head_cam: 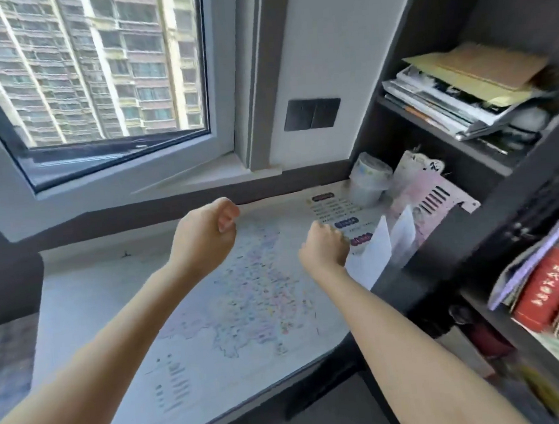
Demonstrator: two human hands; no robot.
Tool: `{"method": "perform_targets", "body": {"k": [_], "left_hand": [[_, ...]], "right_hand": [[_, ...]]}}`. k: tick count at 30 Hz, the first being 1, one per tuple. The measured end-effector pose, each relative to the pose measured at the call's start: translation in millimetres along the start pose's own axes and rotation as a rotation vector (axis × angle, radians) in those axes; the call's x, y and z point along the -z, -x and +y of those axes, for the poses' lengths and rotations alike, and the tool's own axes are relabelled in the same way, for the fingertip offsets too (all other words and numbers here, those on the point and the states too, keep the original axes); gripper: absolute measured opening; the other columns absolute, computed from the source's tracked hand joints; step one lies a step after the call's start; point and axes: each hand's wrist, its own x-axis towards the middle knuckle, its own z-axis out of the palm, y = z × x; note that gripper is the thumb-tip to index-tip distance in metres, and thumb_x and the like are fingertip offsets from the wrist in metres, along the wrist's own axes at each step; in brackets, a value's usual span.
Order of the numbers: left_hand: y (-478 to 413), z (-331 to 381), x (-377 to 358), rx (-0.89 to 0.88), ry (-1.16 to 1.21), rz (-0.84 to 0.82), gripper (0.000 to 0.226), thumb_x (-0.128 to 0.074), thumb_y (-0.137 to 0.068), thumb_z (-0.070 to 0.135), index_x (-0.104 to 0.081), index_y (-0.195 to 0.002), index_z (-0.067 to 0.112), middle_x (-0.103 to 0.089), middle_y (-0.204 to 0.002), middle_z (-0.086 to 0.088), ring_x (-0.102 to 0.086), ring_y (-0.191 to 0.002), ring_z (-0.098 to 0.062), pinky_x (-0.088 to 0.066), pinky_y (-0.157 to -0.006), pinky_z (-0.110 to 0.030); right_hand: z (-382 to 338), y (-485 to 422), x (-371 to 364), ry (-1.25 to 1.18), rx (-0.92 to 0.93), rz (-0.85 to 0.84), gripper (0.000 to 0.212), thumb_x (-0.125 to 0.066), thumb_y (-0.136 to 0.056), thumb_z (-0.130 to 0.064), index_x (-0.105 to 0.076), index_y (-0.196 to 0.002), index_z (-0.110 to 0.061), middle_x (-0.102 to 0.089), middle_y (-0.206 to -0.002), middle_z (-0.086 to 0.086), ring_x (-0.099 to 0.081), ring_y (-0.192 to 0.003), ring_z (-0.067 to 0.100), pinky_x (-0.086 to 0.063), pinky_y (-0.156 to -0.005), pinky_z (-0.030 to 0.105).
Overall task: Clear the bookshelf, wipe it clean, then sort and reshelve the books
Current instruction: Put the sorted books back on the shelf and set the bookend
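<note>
Both arms reach over the table (78, 292), angled toward the bookshelf (515, 195), probably to start clearing it.
Left hand (206, 230): fingers curled, empty.
Right hand (323, 245): fisted against white paper (376, 248); can't tell whether it grips.
Shelves not yet cleared: magazines (445, 101) piled flat, red book (548, 289) leaning.

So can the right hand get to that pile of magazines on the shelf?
Probably yes. The right hand is just left of the bookshelf, and the pile of magazines lies at the open shelf front with nothing before it, higher up and to the right.
</note>
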Motion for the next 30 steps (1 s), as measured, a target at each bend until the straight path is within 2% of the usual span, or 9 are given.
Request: {"method": "perform_targets", "body": {"k": [6,9,12,16,19,22,24,26,30], "left_hand": [[-41,-17,-48,-0.017,0.006,-0.148,0.024,-0.052,-0.088,0.005,-0.064,-0.106,0.014,-0.068,-0.099,-0.002,-0.060,-0.094,-0.026,-0.041,-0.075,-0.028],[-60,-25,-63,0.008,0.023,-0.177,0.024,-0.052,-0.089,0.006,-0.064,-0.108,0.015,-0.068,-0.099,-0.001,-0.060,-0.095,-0.024,-0.041,-0.077,-0.028],[-79,-34,-74,0.049,0.045,-0.196,0.022,-0.053,-0.090,0.007,-0.065,-0.106,0.016,-0.067,-0.097,-0.001,-0.060,-0.093,-0.023,-0.039,-0.074,-0.027],[-102,-55,-79,0.099,0.075,-0.207,0.021,-0.054,-0.089,0.006,-0.067,-0.102,0.016,-0.067,-0.093,0.001,-0.061,-0.089,-0.023,-0.042,-0.074,-0.029],[-111,-70,-87,0.128,0.067,-0.245,0.020,-0.055,-0.089,0.006,-0.067,-0.101,0.016,-0.069,-0.095,0.000,-0.061,-0.088,-0.023,-0.043,-0.074,-0.029],[-117,-80,-97,0.138,0.064,-0.290,0.021,-0.054,-0.089,0.007,-0.068,-0.101,0.017,-0.070,-0.098,0.000,-0.062,-0.089,-0.022,-0.046,-0.077,-0.030],[-121,-83,-104,0.140,0.050,-0.340,0.021,-0.054,-0.090,0.008,-0.068,-0.102,0.018,-0.070,-0.099,0.000,-0.062,-0.091,-0.022,-0.046,-0.078,-0.030],[-122,-84,-111,0.135,0.045,-0.394,0.021,-0.053,-0.091,0.008,-0.067,-0.102,0.018,-0.070,-0.101,0.000,-0.062,-0.092,-0.021,-0.044,-0.076,-0.028],[-121,-86,-115,0.109,0.058,-0.440,0.022,-0.053,-0.090,0.007,-0.068,-0.100,0.018,-0.070,-0.099,0.001,-0.062,-0.092,-0.021,-0.042,-0.074,-0.026]], "right_hand": [[17,-76,-32,0.339,-0.227,-0.038,0.045,-0.050,-0.092,-0.017,-0.042,-0.136,-0.013,-0.043,-0.141,0.019,-0.042,-0.126,0.037,-0.032,-0.106,0.050],[42,-112,-32,0.382,-0.382,-0.049,0.053,-0.051,-0.092,-0.023,-0.033,-0.142,-0.014,-0.027,-0.150,0.025,-0.030,-0.135,0.045,-0.018,-0.112,0.059],[77,-144,-31,0.386,-0.558,-0.068,0.063,-0.056,-0.089,-0.027,-0.028,-0.145,-0.016,-0.015,-0.154,0.028,-0.023,-0.138,0.048,-0.012,-0.113,0.062],[116,-166,-42,0.346,-0.674,-0.144,0.074,-0.055,-0.091,-0.036,-0.013,-0.151,-0.022,-0.011,-0.154,0.030,-0.021,-0.137,0.050,-0.010,-0.110,0.065],[132,-171,-50,0.273,-0.728,-0.140,0.084,-0.057,-0.089,-0.036,-0.002,-0.152,-0.022,-0.020,-0.151,0.026,-0.029,-0.133,0.047,-0.021,-0.108,0.062],[139,-174,-53,0.166,-0.705,-0.019,0.067,-0.054,-0.092,-0.015,-0.017,-0.147,-0.007,-0.040,-0.137,0.028,-0.044,-0.121,0.042,-0.039,-0.094,0.045],[137,-177,-55,0.075,-0.730,0.010,0.045,-0.047,-0.094,-0.002,-0.037,-0.138,0.004,-0.052,-0.126,0.030,-0.052,-0.115,0.042,-0.044,-0.088,0.041],[130,-178,-57,0.054,-0.739,-0.017,0.030,-0.047,-0.093,0.005,-0.056,-0.122,0.006,-0.061,-0.117,0.026,-0.059,-0.108,0.038,-0.046,-0.075,0.035],[105,-177,-52,-0.025,-0.713,0.021,0.028,-0.039,-0.094,0.008,-0.058,-0.115,0.011,-0.061,-0.114,0.028,-0.058,-0.106,0.040,-0.045,-0.072,0.039]]}}
